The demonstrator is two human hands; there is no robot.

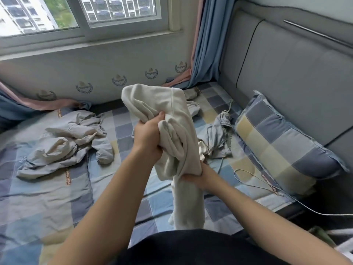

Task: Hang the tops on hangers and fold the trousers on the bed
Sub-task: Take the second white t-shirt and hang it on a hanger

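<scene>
A cream garment (158, 106) hangs bunched in the air above the checked bed (57, 197), its lower end trailing down toward my lap. My left hand (149, 134) grips a thick fold of it near the middle. My right hand (198, 175) grips it lower down, fingers partly hidden behind the cloth. A crumpled grey and cream jacket (65, 144) lies on the bed at the left. A crumpled grey-blue garment (217, 138) with a drawstring lies at the right, just behind the held cloth. No hanger is clearly visible.
A checked pillow (277, 146) leans against the grey padded headboard (296, 77) at the right. A thin white cable (254, 185) runs across the bed's right edge. Blue and pink curtains (202, 46) hang by the window wall at the back.
</scene>
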